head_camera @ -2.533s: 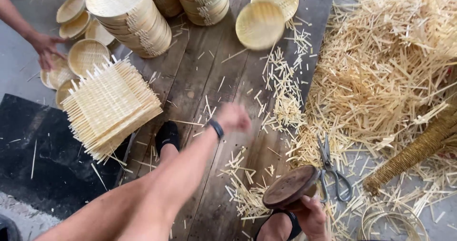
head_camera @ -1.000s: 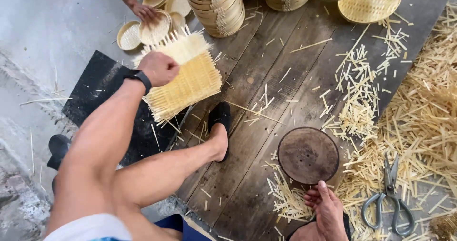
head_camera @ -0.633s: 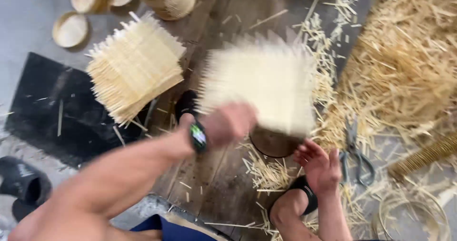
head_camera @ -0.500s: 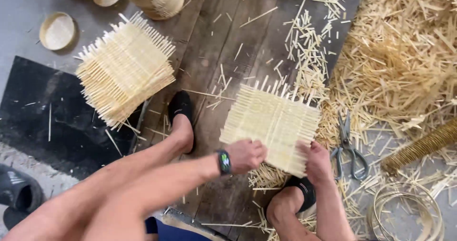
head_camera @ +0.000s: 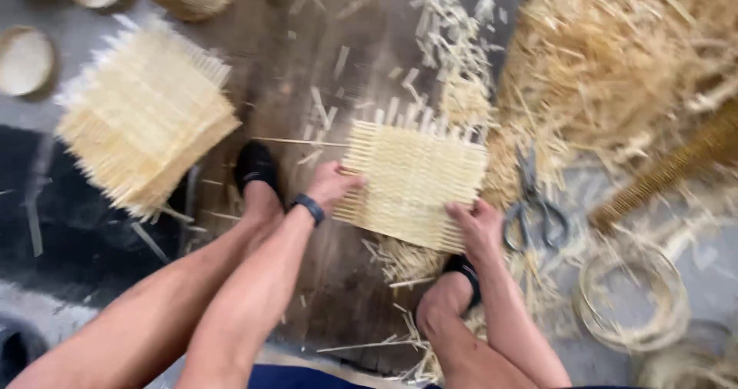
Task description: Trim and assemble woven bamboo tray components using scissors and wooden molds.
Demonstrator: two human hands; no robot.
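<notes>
A square woven bamboo mat (head_camera: 415,180) lies on the dark wooden boards (head_camera: 300,74) between my feet. My left hand (head_camera: 332,185), with a dark band on the wrist, grips the mat's left edge. At the mat's lower right corner my right hand (head_camera: 477,227) holds its edge. The round wooden block seen earlier is hidden under the mat. A stack of the same woven mats (head_camera: 142,120) lies to the left, beyond my left foot (head_camera: 257,174).
Scissors (head_camera: 534,204) lie just right of the mat among bamboo offcuts. A big heap of bamboo slivers (head_camera: 615,58) fills the upper right. A coiled rim hoop (head_camera: 630,297) sits lower right. Round baskets (head_camera: 27,58) stand at the upper left.
My left hand took one mat from the stack at the left and brought it over the round block. Both hands now hold it there. The view is blurred by head motion.
</notes>
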